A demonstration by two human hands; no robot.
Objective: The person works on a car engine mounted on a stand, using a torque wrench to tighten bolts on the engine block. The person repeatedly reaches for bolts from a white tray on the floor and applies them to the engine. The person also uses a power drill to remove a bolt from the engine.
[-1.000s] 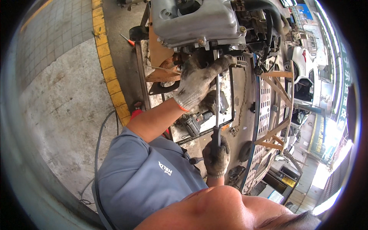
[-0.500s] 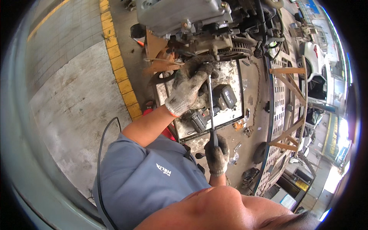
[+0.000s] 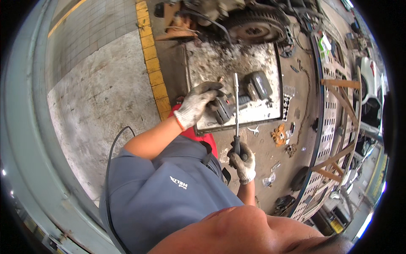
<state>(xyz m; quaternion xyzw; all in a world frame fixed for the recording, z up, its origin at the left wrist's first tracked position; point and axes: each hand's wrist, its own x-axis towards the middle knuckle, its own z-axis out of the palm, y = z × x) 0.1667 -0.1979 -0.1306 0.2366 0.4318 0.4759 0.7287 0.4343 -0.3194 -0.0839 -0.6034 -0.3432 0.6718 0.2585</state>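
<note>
Head view: a person in a grey shirt has both gloved hands out over a workshop floor, near a grimy, pale tray with a dark raised rim. The right hand is closed around the black handle of a long-shafted hand tool. Its bright metal shaft points away from the person, with the tip over the middle of the tray; the tip is too small to tell its type.

The left hand, in a knitted glove with blackened fingers and an orange cuff edge, is at the near left part of the tray, its fingers bent beside the battery end of a cordless power tool. Whether those fingers grip anything cannot be told from this angle. The power tool lies on the tray, battery to the near left and rounded dark body to the far right, and the shaft crosses in front of its handle. A small reddish-brown piece shows just beyond the left fingertips.

At the far side is part of an engine with a large toothed flywheel, and a rusty bracket to its left. A yellow painted strip runs along the floor on the left. Right of the tray are a perforated dark strip and a crumpled orange-brown piece; farther right stand a slotted metal ramp and a white car.
</note>
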